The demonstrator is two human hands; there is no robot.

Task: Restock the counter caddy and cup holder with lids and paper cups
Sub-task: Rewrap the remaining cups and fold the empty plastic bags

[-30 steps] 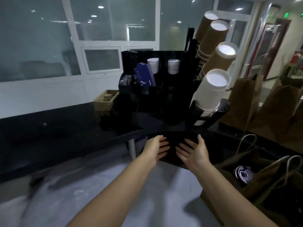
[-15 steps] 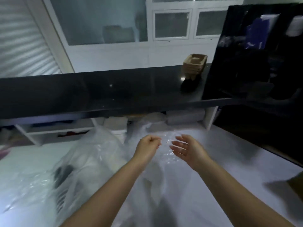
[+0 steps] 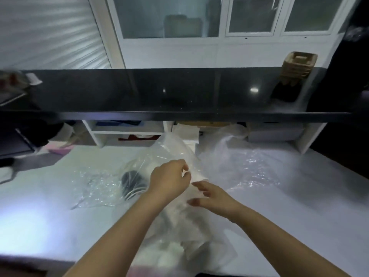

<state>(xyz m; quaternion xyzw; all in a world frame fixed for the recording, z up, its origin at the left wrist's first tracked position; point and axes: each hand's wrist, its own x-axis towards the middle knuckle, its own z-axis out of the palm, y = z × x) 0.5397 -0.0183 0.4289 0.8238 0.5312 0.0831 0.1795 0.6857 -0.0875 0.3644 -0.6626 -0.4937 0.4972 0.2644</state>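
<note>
**Both hands at a clear plastic sleeve on the white lower counter**

Left hand (image 3: 169, 179): fingers curled narrow, the film of a clear, crinkled plastic sleeve of white stacked items (image 3: 179, 154) pinched at the fingertips; whether these are lids or cups cannot be told. Right hand (image 3: 213, 198): fingers spread and relaxed, laid on the same sleeve just below the left fingertips; nothing is gripped.

Just left of the left fingers, a stack of black round lids (image 3: 132, 182) is seen inside a second clear bag. Right of the right fingers, loose crumpled clear film (image 3: 249, 166) is spread on the white counter (image 3: 50, 196). Well beyond the fingers, a stack of brown pulp cup trays (image 3: 298, 64) is set on the glossy black upper ledge (image 3: 179, 90).
</note>
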